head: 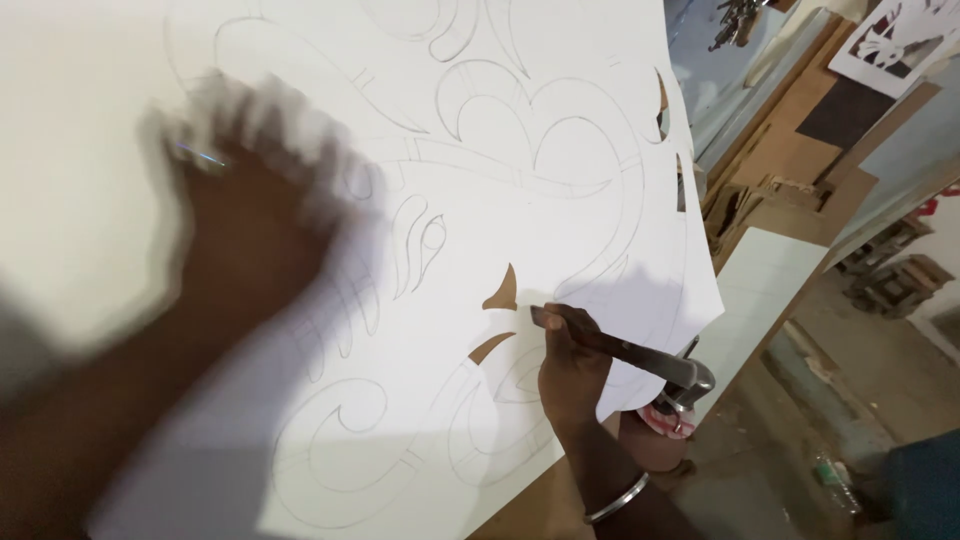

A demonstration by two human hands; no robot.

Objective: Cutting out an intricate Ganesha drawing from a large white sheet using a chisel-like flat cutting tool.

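I see right hand (572,365) pinching cutting tool (615,348), tip on white sheet (560,120); left hand (240,215) blurred, fingers spread, on sheet.

1. A white sheet (893,42) printed with black shapes hangs far right, tilted, at the top corner.
2. A clear plastic bottle (832,478) with a green band lies on the floor, near right.

A large white sheet (560,180) is spread flat over a board, covered in curved pencilled outlines; a few small curved shapes are already cut out near its middle and right edge. A dark, slender cutting tool (610,347) is laid aslant, its tip set on the sheet beside the middle cut-outs.
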